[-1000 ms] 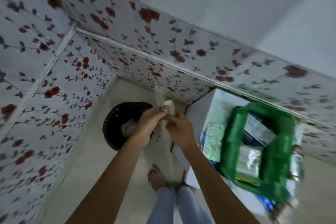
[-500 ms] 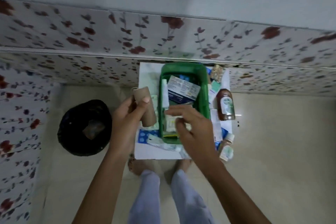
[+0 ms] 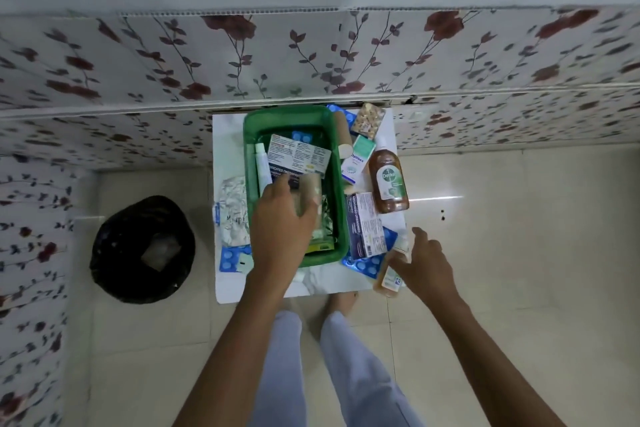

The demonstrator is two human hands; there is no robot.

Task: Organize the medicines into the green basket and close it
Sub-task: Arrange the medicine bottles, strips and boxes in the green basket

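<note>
White table (image 3: 228, 135): left hand (image 3: 280, 218) grip clasps roll (image 3: 309, 188) over green basket (image 3: 341, 218); right hand (image 3: 424, 262) spread.

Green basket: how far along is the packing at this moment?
Partly done. The green basket already holds a white tube and a box. The left hand lowers a beige roll in; the right hand reaches the small bottle. The Dettol bottle remains outside; no lid visible.

Open green basket (image 3: 341, 204) amid scattered medicines (image 3: 388, 180)
</note>
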